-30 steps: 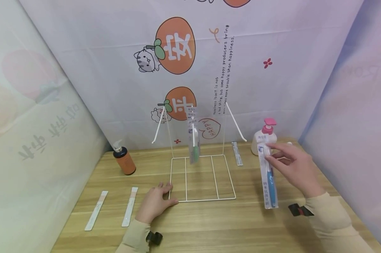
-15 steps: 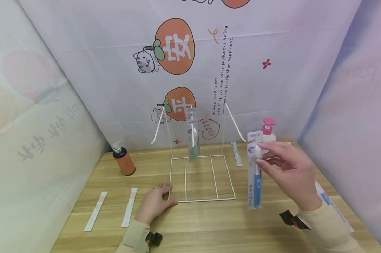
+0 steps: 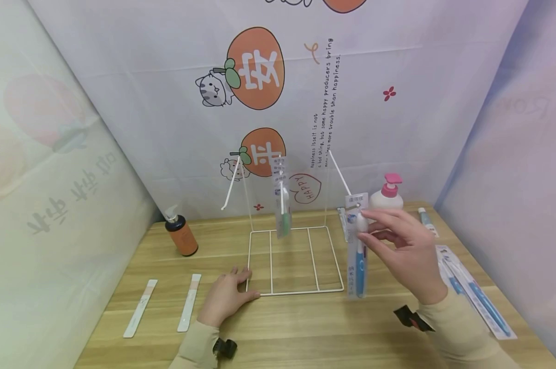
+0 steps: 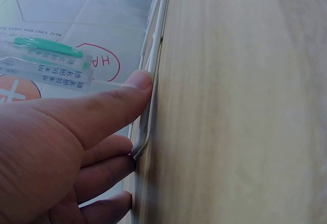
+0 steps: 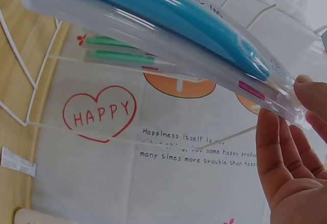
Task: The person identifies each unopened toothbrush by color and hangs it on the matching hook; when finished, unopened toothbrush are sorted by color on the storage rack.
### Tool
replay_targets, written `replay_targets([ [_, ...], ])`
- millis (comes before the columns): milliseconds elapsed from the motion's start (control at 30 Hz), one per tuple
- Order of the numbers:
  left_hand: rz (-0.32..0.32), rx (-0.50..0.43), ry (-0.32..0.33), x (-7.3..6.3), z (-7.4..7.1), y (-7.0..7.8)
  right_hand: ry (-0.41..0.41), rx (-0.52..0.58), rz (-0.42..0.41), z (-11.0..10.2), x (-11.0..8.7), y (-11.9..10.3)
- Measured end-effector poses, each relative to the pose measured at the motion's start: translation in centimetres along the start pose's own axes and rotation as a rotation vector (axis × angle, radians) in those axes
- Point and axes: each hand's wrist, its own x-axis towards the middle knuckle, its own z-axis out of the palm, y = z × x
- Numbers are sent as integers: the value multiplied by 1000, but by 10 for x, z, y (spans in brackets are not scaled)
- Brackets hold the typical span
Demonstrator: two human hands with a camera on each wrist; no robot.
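At the white wire rack [image 3: 301, 293], the right hand [image 3: 404, 251] pinches a packaged toothbrush [image 3: 359, 252] beside the tip of the right prong [image 3: 340, 173], its long axis nearly vertical, blue handle [image 3: 360, 279] pointing down. The left hand [image 3: 226, 297], thumb and fingers bent, holds the rack's near left corner.

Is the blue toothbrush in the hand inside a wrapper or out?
Inside: a clear wrapper surrounds the blue toothbrush that the right hand pinches.

Wood-grain table [image 3: 296, 333]; 3 pale printed walls [image 3: 139, 113]
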Motion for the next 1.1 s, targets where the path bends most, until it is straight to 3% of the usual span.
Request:
replay_targets([
  [233, 4, 18, 4, 0, 0, 0, -21, -85, 58, 6, 2, 4],
  [400, -3, 6, 2, 0, 0, 0, 0, -132, 61, 14, 8, 19],
  [700, 0, -12, 5, 0, 0, -2, 88, -223, 2, 38, 37, 62],
  [1100, -1, -1, 8, 0, -1, 0, 100, -293, 72, 60, 71, 102],
])
